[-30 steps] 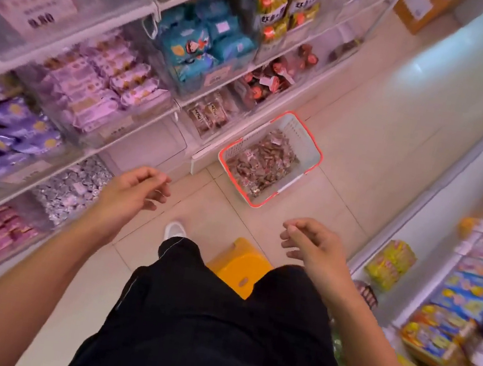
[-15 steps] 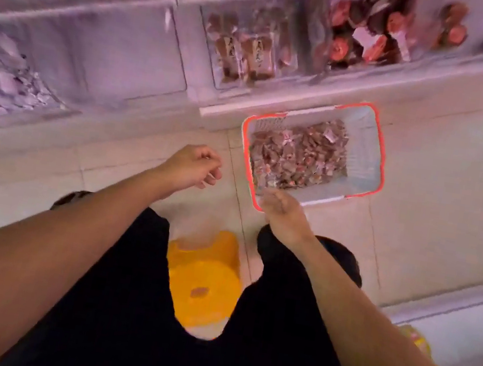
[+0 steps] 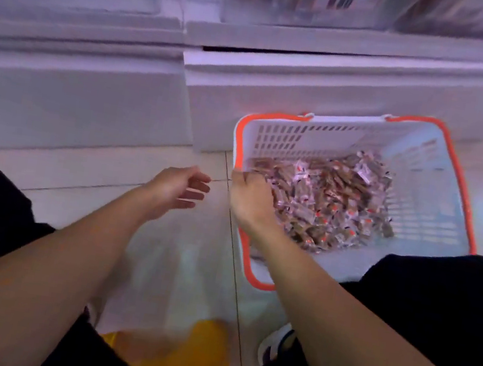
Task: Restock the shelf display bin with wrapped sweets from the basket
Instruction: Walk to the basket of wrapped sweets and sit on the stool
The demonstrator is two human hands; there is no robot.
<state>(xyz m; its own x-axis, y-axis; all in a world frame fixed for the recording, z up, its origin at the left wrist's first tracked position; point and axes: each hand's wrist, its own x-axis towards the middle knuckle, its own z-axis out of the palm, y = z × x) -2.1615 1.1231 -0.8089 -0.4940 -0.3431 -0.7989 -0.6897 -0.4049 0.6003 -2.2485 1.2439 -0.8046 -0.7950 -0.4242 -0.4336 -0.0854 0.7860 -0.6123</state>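
Here, my right hand (image 3: 250, 198) dug curled fingers into the wrapped sweets (image 3: 330, 200) inside the orange-rimmed basket (image 3: 439, 193), right of centre. My left hand (image 3: 175, 187) hovered beside it, loosely open, holding nothing.

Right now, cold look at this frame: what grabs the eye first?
The white basket with the orange rim, on the floor at centre right against the shelf base, holds a heap of wrapped sweets. The right hand reaches over the basket's left rim into that heap, its fingertips hidden among the wrappers. The left hand hangs over the floor tiles just left of the basket, fingers loosely curled and holding nothing.
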